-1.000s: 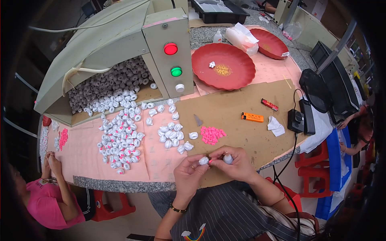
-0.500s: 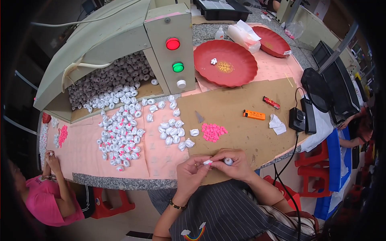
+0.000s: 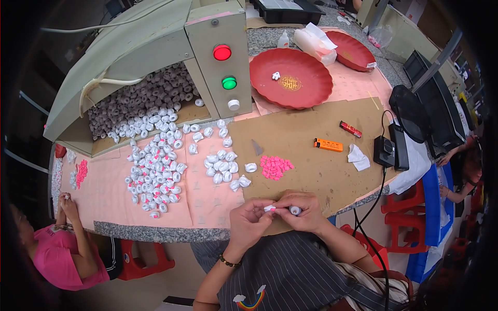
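Close to the table's near edge, my left hand [image 3: 251, 222] pinches a small white piece with a pink patch [image 3: 269, 208] between thumb and fingers. My right hand [image 3: 305, 213] meets it there, thumb and forefinger at the pink side. A small whitish bottle-like tube [image 3: 295, 210], only its rounded end showing, is tucked in the right hand's curled fingers. Beyond the hands lies a heap of small pink pieces [image 3: 276, 167] on brown cardboard [image 3: 306, 179]. One white piece [image 3: 251, 167] sits beside that heap, with a cluster of white pieces [image 3: 220, 166] to its left.
A grey machine [image 3: 217, 31] with lit buttons holds many white pieces at the back left; more [image 3: 155, 173] spread before it. Red plates [image 3: 311, 93], an orange lighter [image 3: 328, 144], a red tube [image 3: 350, 129] and a black device [image 3: 384, 152] lie around. Another person [image 3: 67, 254] sits left.
Both hands stay together around the small white piece, with only slight finger movement. The whole view has shifted a little.
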Demonstrator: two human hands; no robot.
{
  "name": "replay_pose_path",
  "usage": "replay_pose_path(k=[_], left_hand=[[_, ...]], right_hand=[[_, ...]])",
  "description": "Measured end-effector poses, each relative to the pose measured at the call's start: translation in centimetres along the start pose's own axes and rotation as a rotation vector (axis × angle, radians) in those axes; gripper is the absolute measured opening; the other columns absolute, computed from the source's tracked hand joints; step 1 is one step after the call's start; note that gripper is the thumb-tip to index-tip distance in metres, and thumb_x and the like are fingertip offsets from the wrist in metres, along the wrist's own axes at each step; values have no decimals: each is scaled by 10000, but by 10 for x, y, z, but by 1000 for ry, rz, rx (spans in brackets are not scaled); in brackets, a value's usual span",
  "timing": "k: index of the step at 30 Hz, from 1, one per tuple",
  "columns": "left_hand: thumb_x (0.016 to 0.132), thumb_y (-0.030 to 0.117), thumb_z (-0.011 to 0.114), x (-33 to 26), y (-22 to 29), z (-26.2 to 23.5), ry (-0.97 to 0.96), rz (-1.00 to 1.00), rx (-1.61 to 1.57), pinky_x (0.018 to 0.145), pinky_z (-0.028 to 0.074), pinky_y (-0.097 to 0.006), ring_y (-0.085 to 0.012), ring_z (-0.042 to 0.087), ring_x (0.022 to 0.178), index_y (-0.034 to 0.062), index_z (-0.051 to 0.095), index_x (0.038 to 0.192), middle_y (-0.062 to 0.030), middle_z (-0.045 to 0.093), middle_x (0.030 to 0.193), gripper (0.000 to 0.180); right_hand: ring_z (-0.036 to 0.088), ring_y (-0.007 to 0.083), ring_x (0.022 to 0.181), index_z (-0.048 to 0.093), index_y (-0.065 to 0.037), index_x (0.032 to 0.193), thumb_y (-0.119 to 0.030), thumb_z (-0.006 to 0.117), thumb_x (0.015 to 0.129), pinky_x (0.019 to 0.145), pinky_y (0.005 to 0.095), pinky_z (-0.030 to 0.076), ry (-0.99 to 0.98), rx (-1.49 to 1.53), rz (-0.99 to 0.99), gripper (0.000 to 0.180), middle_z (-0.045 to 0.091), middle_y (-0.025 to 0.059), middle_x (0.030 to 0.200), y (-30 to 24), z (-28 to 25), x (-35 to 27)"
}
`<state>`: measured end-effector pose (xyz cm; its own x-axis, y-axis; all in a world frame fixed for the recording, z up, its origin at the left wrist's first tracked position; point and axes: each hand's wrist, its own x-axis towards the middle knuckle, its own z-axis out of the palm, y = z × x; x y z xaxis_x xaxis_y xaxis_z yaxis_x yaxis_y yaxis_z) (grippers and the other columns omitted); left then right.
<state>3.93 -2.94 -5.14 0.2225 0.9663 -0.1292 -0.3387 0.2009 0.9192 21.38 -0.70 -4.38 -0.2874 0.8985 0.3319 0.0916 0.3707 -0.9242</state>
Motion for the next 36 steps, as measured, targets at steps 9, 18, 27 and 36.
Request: replay_pose_path(k=[9,18,27,36], left_hand=[[845,-108,546,4,1,-1,-49,-4,-41,732,513,-219,-109,628,841,-87,572,1065,-111,645,960,222],[866,-18,547,9,2,-22,-49,-107,-335,736,523,-293,-199,635,813,-78,579,1065,-179,640,978,210],[830,-8,550,11,7,-30,-64,-147,-697,721,472,-311,-245,579,797,-49,608,1037,-215,619,1003,219],[799,17,595,4,13,-32,-42,-95,-651,699,456,-307,-238,562,773,-37,608,955,-196,623,971,166]], right_hand=[[600,173,623,687,30,834,79,642,721,554,276,459,-15,5,-34,131,641,102,692,1,-1,1],[556,121,660,677,31,904,47,646,780,574,246,418,44,143,109,129,624,83,749,-1,-2,-2],[546,80,656,663,26,912,33,660,794,571,218,413,18,164,134,119,622,63,769,4,-4,-4],[571,135,644,658,27,895,22,686,767,570,242,431,-2,85,65,131,614,87,747,-1,-1,0]])
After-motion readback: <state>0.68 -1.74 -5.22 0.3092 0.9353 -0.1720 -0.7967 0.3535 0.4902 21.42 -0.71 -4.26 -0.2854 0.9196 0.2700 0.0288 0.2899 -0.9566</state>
